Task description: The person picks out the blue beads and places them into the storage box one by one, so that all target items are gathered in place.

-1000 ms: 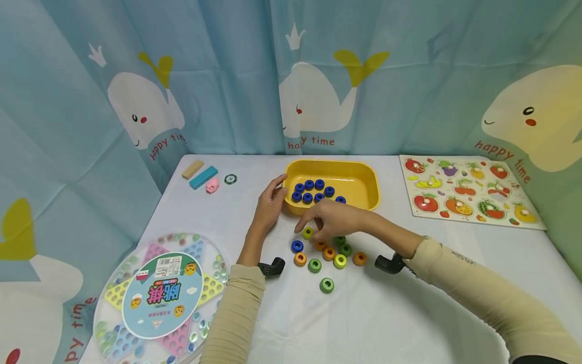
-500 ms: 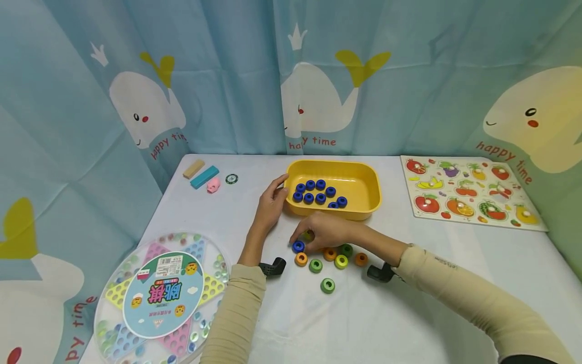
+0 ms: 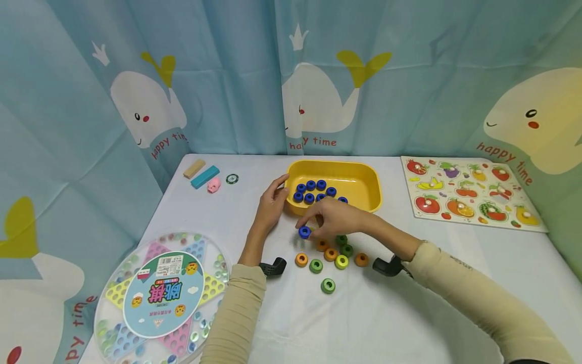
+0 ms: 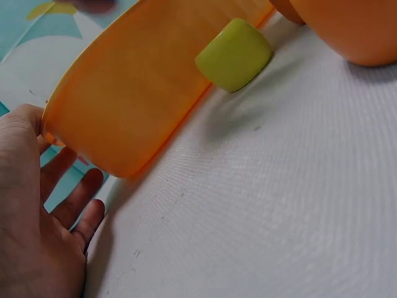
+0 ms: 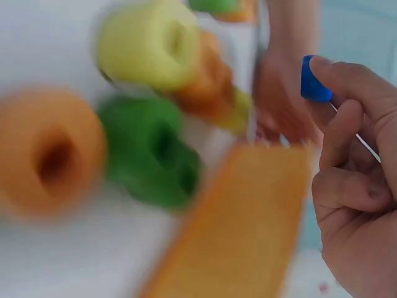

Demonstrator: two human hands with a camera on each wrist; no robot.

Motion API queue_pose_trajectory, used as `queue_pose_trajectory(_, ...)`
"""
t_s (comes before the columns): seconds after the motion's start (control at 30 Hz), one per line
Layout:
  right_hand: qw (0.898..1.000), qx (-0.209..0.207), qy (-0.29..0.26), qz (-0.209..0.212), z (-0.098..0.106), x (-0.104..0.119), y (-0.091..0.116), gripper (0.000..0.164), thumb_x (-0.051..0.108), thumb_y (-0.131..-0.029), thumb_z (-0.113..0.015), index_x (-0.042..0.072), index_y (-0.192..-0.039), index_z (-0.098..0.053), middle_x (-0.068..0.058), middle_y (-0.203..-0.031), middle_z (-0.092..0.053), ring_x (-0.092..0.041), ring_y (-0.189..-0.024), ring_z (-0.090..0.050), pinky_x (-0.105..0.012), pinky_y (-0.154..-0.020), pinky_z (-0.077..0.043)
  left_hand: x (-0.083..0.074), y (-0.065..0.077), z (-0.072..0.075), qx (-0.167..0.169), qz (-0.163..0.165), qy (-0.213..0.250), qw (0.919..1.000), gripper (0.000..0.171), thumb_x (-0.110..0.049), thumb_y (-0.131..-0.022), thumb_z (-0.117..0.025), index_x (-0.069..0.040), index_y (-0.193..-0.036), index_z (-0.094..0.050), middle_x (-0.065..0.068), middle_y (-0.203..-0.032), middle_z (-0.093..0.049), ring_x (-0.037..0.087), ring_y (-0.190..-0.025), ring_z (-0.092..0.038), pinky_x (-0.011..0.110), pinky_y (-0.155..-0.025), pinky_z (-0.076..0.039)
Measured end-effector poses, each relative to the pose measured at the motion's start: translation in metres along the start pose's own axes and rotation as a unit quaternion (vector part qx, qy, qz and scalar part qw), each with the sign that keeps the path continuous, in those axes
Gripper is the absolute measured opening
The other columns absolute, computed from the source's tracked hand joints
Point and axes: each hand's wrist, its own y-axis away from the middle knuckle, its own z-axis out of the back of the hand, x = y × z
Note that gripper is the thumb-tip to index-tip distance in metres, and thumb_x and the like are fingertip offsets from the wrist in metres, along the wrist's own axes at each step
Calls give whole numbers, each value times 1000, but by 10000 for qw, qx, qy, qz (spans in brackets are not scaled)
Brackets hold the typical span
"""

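In the head view my right hand pinches a blue bead with a hole through it between thumb and finger, in front of the yellow tray. The right wrist view shows that blue bead at the fingertips, the other fingers curled. My left hand holds the tray's left end at the rim. In the left wrist view its fingers lie along the outside of the tray wall. Several blue beads sit inside the tray. A yellow-green bead lies beside the tray.
Orange, green and yellow beads lie loose before the tray. A round marble game board is at left, a fruit puzzle board at right. Small blocks, a pink pig and a chip lie back left.
My right hand has reached down to the blue bead, taken it between its fingertips and brought it up toward the tray. The left hand has stayed at the tray's rim.
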Motion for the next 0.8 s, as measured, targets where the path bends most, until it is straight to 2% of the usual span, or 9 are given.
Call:
queue_pose_trajectory(0.17,9971,-586,38,-483,42,-11,12,28,25,-78,-74,30,-105,-70,6,-76,-62,-14,-60,-51,-27,-52,-42,18,-5,-2,-6,37,4,10000,41,-24,-98,-45,-16,-139,-45,-3,-141,-41,22,-119,-49,32,-97,-40)
queue_pose_trajectory(0.3,9890,-1050,-165,-1027,63,-39,17,30,22,-77,-76,23,-107,-71,3,-85,-65,-20,-60,-50,-28,-49,-39,27,-7,-4,-60,87,-56,9999,41,-29,-98,-45,-21,-139,-45,-10,-140,-40,17,-119,-49,30,-98,-39)
queue_pose_trajectory(0.43,9787,-1371,-324,-1494,69,-74,20,35,18,-77,-77,13,-111,-70,1,-100,-68,-22,-76,-54,-29,-58,-40,29,-5,-4,-62,115,-69,9999,41,-32,-98,-45,-24,-138,-45,-12,-139,-40,13,-118,-49,29,-97,-39)
queue_pose_trajectory(0.57,9758,-1214,-265,-1802,71,-99,21,33,16,-77,-76,11,-109,-71,-2,-106,-67,-23,-96,-56,-32,-74,-44,28,-4,-5,-59,141,-102,9998,41,-32,-97,-45,-25,-138,-45,-12,-139,-41,13,-117,-49,29,-96,-40)
queue_pose_trajectory(0.73,9823,-682,-20,-1742,79,-112,17,27,12,-77,-76,12,-104,-73,-2,-103,-67,-24,-103,-57,-41,-91,-43,27,-5,-5,-71,106,-119,9998,41,-32,-98,-44,-24,-138,-45,-13,-139,-41,14,-118,-49,28,-96,-40)
queue_pose_trajectory(0.8,9832,-447,51,-1769,82,-113,13,25,11,-78,-75,13,-103,-73,-2,-103,-67,-24,-103,-56,-43,-95,-41,16,-3,-3,-25,112,-35,9999,41,-27,-99,-44,-19,-139,-45,-7,-141,-40,20,-119,-49,31,-97,-40)
